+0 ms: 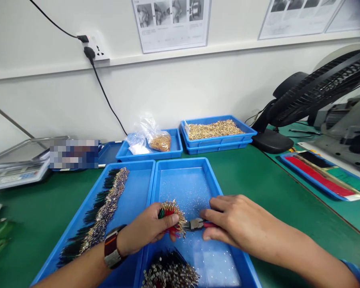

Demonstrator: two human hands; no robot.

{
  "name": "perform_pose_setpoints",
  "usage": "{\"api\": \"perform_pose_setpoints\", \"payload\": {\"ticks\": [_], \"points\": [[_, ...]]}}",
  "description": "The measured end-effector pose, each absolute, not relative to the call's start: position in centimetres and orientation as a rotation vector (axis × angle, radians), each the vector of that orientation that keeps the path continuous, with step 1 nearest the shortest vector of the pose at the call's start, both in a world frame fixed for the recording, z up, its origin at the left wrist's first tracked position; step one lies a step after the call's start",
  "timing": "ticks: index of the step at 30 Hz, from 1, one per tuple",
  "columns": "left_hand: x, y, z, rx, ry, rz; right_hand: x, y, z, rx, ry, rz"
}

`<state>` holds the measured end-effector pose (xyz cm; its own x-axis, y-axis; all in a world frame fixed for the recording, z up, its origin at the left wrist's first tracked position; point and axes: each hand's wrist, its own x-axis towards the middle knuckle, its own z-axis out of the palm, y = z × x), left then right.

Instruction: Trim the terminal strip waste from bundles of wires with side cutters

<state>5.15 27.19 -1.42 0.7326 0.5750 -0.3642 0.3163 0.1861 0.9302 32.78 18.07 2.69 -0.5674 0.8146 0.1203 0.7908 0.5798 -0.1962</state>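
The bunch [171,209] of small metal-tipped pieces, with red and green showing among them, is held up over the right tray [180,178], near its left wall. The left hand [151,225] is closed around it, thumb pressed across the front, probably to keep so many loose pieces together while their tips fan out free. The right hand [232,218] is closed on the pliers [195,225], whose nose meets the bunch's right edge; whether the jaws are parted is too small to tell. Working above the tray would let its walls catch anything that drops, and pale specks [195,200] lie scattered on its floor. A pile [171,270] of dark, metal-tipped pieces sits at its near end, within easy reach. In the left tray [138,188], similar pieces lie in a long row [105,212], tips all to the right, seemingly for order. Behind, against the wall, a back tray [176,144] holds clear bags [160,142], and stacked trays [219,147] keep gold parts [214,130] contained. A fan [315,90] stands at right.
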Motion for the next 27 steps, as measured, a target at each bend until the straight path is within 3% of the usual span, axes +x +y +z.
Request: {"api": "perform_pose_setpoints", "payload": {"ticks": [7,17,27], "points": [[5.2,27.3,-0.3,1.395,0.763,0.112,33.2,18.6,2.6,-1.331,-2.567,0.027],[4.9,27.6,-0.1,1.303,0.732,-0.006,33.1,18.6,2.3,-1.299,-2.599,0.144],[5.1,27.2,-1.2,1.403,0.812,0.156,32.9,18.3,2.7,-1.33,-2.62,0.207]]}}
